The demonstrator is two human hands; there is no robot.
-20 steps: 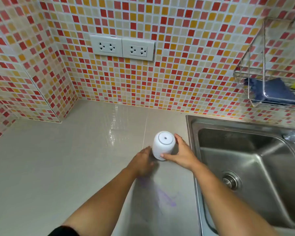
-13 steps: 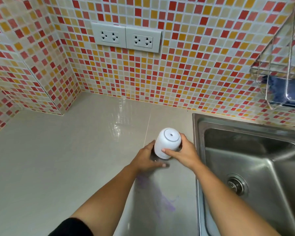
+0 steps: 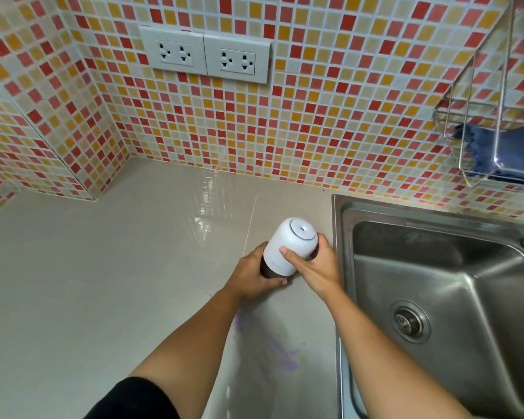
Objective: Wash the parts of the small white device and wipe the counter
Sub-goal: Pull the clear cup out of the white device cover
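Note:
The small white device (image 3: 288, 244) stands on the grey counter (image 3: 103, 282) just left of the sink. It is a rounded white cap with a hole in its top, over a dark lower part. My right hand (image 3: 316, 269) grips the white cap from the right, thumb across its front. My left hand (image 3: 251, 275) wraps the dark base from the left. A purple smear (image 3: 280, 350) marks the counter below the device, between my forearms.
A steel sink (image 3: 454, 297) with a drain lies to the right. Above it a wire rack (image 3: 493, 134) on the tiled wall holds a blue cloth (image 3: 508, 149). Two double wall sockets (image 3: 206, 55) sit above the counter.
Both hands have tightened on the device: the left now wraps its dark base, and the white cap looks tipped and slightly raised. The view has moved closer.

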